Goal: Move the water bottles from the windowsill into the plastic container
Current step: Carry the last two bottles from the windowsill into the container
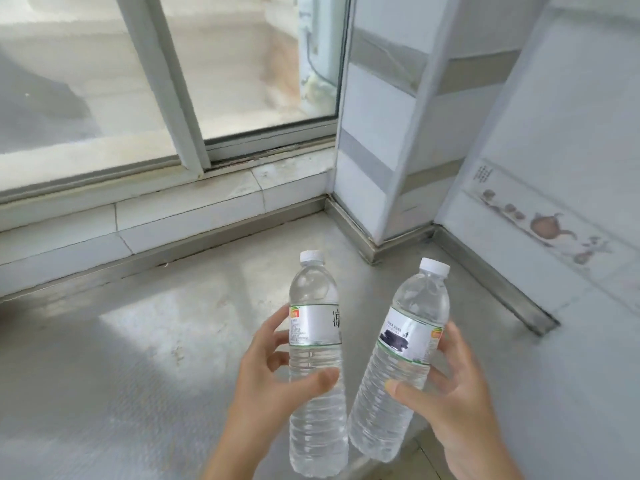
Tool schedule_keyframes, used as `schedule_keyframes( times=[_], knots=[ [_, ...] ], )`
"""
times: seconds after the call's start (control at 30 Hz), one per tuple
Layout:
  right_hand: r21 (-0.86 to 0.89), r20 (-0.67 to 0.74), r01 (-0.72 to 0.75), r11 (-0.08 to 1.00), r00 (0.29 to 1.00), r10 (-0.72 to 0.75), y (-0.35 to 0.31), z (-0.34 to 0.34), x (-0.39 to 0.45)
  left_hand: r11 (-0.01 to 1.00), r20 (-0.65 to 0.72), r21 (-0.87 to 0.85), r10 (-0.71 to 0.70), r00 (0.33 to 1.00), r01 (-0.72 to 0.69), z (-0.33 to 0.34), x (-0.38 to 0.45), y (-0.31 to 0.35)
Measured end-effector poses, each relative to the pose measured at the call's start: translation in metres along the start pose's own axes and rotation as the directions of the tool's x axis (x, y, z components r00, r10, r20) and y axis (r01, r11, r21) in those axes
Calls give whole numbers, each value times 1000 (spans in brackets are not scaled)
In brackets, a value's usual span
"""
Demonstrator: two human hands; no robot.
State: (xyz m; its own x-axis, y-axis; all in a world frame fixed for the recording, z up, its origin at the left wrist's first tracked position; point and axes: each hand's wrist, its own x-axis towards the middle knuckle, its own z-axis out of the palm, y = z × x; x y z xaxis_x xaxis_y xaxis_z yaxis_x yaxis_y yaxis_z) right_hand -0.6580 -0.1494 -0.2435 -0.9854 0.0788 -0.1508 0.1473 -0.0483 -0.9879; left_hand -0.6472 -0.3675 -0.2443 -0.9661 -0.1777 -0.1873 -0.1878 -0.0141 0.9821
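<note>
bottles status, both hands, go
Left hand grips one bottle, right hand the other bottle. Both capped, off the windowsill. Container not in view.

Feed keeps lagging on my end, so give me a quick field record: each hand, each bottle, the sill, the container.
left hand: grips left bottle, upright, white cap on
right hand: grips right bottle, top tilted right, white cap on
bottles: clear, labelled, look full, bases close together
windowsill: no bottles on the visible part
plastic container: not in view
floor: grey, glossy

Clear bottles (317, 393) with white caps (311, 256), silver-white labels (313, 323)
</note>
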Motion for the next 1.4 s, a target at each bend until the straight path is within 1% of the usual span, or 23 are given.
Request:
schedule_keyframes(
  times=[0.1, 0.17, 0.23, 0.37, 0.43, 0.53, 0.67, 0.77, 0.9, 1.07, 1.13, 1.2, 1.27, 1.3, 1.33, 1.4],
  knots=[
    [40, -109, 28, 999, 994, -24, 0, -66, -36, 998, 147, 46, 35, 988, -43, 62, -30, 3],
    [58, -167, 45, 997, 985, -35, 1, -101, -57, 996, 212, 53, 59, 976, -72, 93, -47, 1],
    [59, -244, 65, 996, 968, -48, 0, -142, -86, 994, 300, 53, 79, 951, -99, 133, -72, 1],
    [71, -428, 81, 994, 903, -43, 2, -217, -144, 989, 463, 46, 106, 880, -143, 208, -116, -2],
    [63, -511, 82, 995, 859, -38, 3, -253, -172, 980, 558, 63, 123, 821, -189, 246, -133, -5],
    [64, -625, 88, 994, 780, -28, 6, -299, -213, 973, 686, 62, 121, 717, -224, 302, -155, -10],
    [75, -755, 119, 990, 655, -21, 3, -349, -257, 968, 831, 63, 84, 550, -242, 375, -186, -11],
    [60, -846, 122, 991, 533, -15, 6, -381, -283, 964, 910, 66, 47, 411, -257, 428, -204, -10],
    [46, -932, 109, 993, 361, 4, 8, -417, -319, 959, 975, 55, 8, 223, -277, 494, -226, -13],
    [35, -991, 86, 996, 131, 23, 14, -444, -369, 953, 997, 46, -64, -51, -299, 564, -269, -18],
    [67, -998, 90, 994, 25, 65, 19, -451, -392, 953, 986, 42, -87, -140, -301, 588, -293, -24],
    [90, -994, 97, 991, -55, 96, 22, -459, -416, 953, 971, 34, -103, -217, -300, 608, -320, -29],
    [94, -987, 94, 991, -123, 105, 26, -470, -440, 955, 952, 23, -111, -285, -296, 628, -350, -36],
    [86, -983, 88, 992, -156, 99, 30, -478, -453, 954, 944, 20, -116, -308, -299, 639, -366, -39],
    [75, -979, 82, 994, -181, 89, 34, -487, -466, 953, 938, 18, -121, -325, -304, 649, -381, -43],
    [62, -975, 73, 995, -208, 76, 40, -511, -493, 950, 929, 19, -132, -346, -311, 673, -414, -52]
  ],
)
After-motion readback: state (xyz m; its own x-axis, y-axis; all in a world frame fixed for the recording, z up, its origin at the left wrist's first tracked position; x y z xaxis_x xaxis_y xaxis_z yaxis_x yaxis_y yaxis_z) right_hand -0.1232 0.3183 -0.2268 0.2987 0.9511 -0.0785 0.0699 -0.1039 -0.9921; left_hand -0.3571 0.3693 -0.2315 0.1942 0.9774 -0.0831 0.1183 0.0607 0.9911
